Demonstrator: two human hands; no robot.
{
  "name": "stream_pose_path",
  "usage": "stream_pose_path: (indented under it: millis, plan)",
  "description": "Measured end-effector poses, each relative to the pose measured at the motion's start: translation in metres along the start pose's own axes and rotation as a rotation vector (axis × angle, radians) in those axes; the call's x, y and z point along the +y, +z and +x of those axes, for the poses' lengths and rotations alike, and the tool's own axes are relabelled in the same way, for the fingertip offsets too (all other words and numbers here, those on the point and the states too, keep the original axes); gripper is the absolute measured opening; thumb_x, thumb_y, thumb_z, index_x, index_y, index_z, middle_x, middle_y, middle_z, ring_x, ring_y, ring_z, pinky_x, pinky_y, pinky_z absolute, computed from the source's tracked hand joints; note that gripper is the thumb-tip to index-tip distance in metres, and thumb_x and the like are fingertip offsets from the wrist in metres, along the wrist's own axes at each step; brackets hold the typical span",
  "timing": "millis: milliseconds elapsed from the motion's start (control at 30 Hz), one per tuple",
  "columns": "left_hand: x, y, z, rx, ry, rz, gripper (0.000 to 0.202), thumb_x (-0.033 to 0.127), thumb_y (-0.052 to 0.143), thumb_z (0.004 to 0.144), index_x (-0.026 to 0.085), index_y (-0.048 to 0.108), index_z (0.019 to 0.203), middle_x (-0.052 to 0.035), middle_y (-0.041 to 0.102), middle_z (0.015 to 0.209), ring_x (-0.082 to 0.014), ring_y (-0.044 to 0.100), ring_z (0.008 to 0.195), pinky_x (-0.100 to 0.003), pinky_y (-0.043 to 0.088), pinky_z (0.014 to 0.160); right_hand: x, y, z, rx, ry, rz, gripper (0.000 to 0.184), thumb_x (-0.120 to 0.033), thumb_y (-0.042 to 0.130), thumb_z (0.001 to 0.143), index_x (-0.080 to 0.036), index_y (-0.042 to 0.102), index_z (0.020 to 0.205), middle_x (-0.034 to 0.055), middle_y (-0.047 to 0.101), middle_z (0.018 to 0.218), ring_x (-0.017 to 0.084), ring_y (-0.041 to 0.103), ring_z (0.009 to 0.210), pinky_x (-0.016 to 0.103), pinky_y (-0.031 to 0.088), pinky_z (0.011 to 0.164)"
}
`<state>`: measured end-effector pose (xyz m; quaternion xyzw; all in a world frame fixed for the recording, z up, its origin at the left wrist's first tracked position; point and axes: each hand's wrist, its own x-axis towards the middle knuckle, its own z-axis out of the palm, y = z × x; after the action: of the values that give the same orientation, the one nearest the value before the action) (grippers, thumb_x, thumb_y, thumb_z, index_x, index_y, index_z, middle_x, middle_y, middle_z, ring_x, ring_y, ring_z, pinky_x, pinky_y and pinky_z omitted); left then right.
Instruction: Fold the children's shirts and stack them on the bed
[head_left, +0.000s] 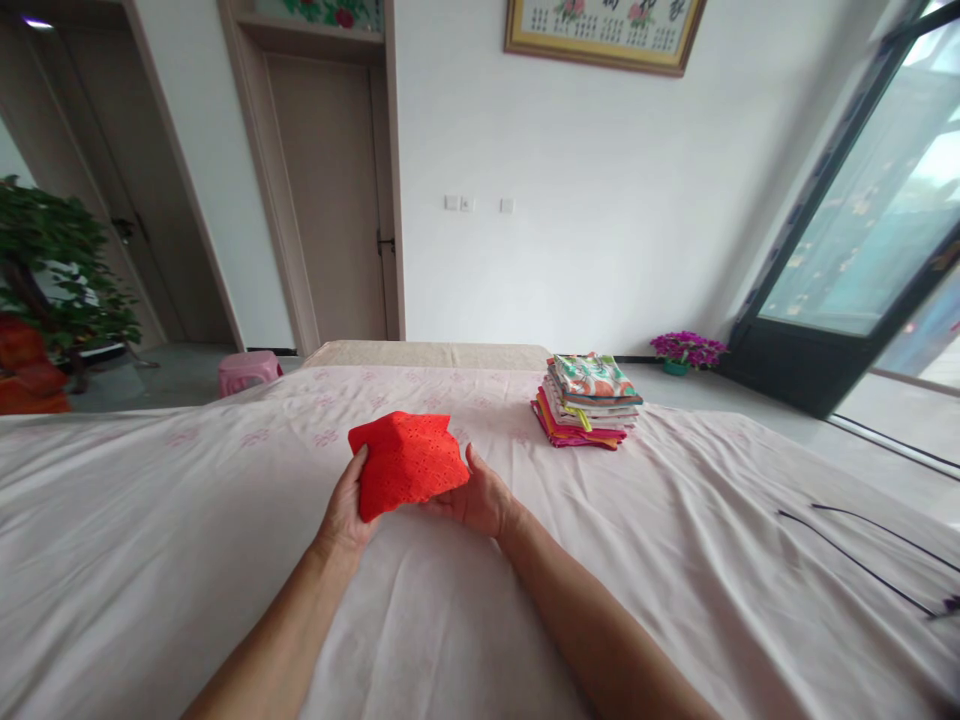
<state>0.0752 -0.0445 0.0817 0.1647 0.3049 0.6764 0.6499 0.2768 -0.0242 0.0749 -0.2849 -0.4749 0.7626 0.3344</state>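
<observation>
A folded red cloth (405, 460) with a small punched pattern is held just above the pale pink bed sheet (187, 560). My left hand (346, 512) grips its left edge, thumb on top and fingers underneath. My right hand (478, 497) holds its right side, thumb against the edge and fingers tucked under. Both forearms reach in from the bottom of the view. Further back on the right lies a stack of folded colourful cloths (589, 400), apart from my hands.
A thin black cable (855, 560) runs over the sheet at the right. Beyond the bed stand a pink stool (247, 370), a leafy plant (52, 270), a closed door (330, 190), a pot of purple flowers (686, 352) and a dark-framed glass door (862, 230).
</observation>
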Motion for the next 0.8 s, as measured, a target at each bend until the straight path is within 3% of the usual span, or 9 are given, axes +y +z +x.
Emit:
stream_pose_path:
  millis: [67,133,200,367,533,667,800]
  plan:
    - [-0.003,0.0,0.001,0.032,0.03,0.038,0.038,0.032,0.053,0.094,0.015,0.062,0.127,-0.0105,0.076,0.104,-0.0214,0.073,0.096,-0.032,0.061,0.082,0.002,0.001,0.003,0.042,-0.074,0.131,0.065,-0.073,0.035,0.09,-0.019,0.057,0.119,0.0127,0.067,0.12,0.026,0.062,0.116,0.047,0.046,0.101]
    - [-0.005,0.002,0.0,0.04,0.051,0.066,0.037,0.032,0.055,0.094,0.014,0.063,0.126,-0.0117,0.075,0.108,-0.0219,0.073,0.097,-0.033,0.061,0.081,0.002,0.0,0.007,0.111,-0.197,0.259,0.042,-0.056,0.056,0.086,-0.021,0.059,0.11,0.0085,0.07,0.114,0.023,0.062,0.114,0.044,0.045,0.103]
    - [-0.008,0.006,-0.001,0.047,0.07,0.068,0.037,0.032,0.056,0.093,0.015,0.063,0.126,-0.013,0.073,0.115,-0.0227,0.072,0.101,-0.035,0.061,0.083,0.001,-0.002,0.009,0.169,-0.303,0.336,0.032,-0.043,0.064,0.082,-0.022,0.061,0.105,0.0061,0.072,0.111,0.022,0.062,0.115,0.042,0.045,0.105]
    - [-0.022,0.016,-0.005,0.061,0.055,0.065,0.039,0.032,0.055,0.094,0.014,0.061,0.129,-0.0156,0.071,0.12,-0.0249,0.069,0.109,-0.038,0.06,0.087,0.003,0.002,0.009,0.225,-0.393,0.271,0.036,-0.039,0.062,0.079,-0.023,0.061,0.111,0.0066,0.068,0.122,0.026,0.055,0.125,0.045,0.044,0.106]
    - [-0.037,0.016,-0.006,0.081,0.046,0.096,0.035,0.024,0.055,0.094,0.015,0.062,0.126,-0.0137,0.073,0.114,-0.0231,0.07,0.106,-0.038,0.06,0.088,0.012,0.004,0.014,0.263,-0.301,0.197,0.044,-0.044,0.057,0.081,-0.022,0.057,0.119,0.0093,0.062,0.133,0.029,0.056,0.124,0.049,0.049,0.098]
    - [-0.041,0.009,-0.003,0.004,0.046,0.12,0.024,0.02,0.056,0.092,0.015,0.067,0.113,-0.0107,0.073,0.111,-0.0194,0.071,0.097,-0.033,0.06,0.085,0.007,-0.009,0.017,0.311,-0.252,0.192,0.046,-0.047,0.043,0.088,-0.022,0.054,0.125,0.0104,0.06,0.136,0.026,0.055,0.127,0.047,0.049,0.097]
    - [-0.041,-0.004,0.004,-0.058,-0.031,0.124,0.02,0.029,0.054,0.094,0.018,0.066,0.104,-0.0084,0.072,0.105,-0.0176,0.071,0.088,-0.033,0.061,0.079,-0.017,-0.029,0.009,0.369,-0.285,0.161,0.047,-0.045,0.036,0.092,-0.021,0.054,0.128,0.0113,0.059,0.137,0.026,0.054,0.128,0.049,0.047,0.1]
